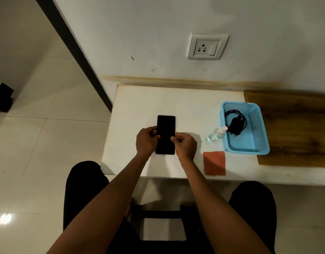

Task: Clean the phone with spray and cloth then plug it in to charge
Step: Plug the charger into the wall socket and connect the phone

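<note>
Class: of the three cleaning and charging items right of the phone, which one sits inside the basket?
The black charger, coiled in the blue basket; spray bottle and orange cloth rest on the table.

Both forearms bare, reaching fwd from the bottom edge and converging on the phone (165,123). Left hand (146,140) sits at the phone's left edge, approx mid-length, knuckles up, fingers curled w/ thumb and fingertips touching the edge. Right hand (186,143) sits at the phone's right edge, a bit nearer the body than the left, fingers bent inward, thumb and index pinched together against the edge. The 2 wrists are roughly level, just below the phone's near end. Whether either hand truly clamps the phone or only touches it: can't tell.
</note>
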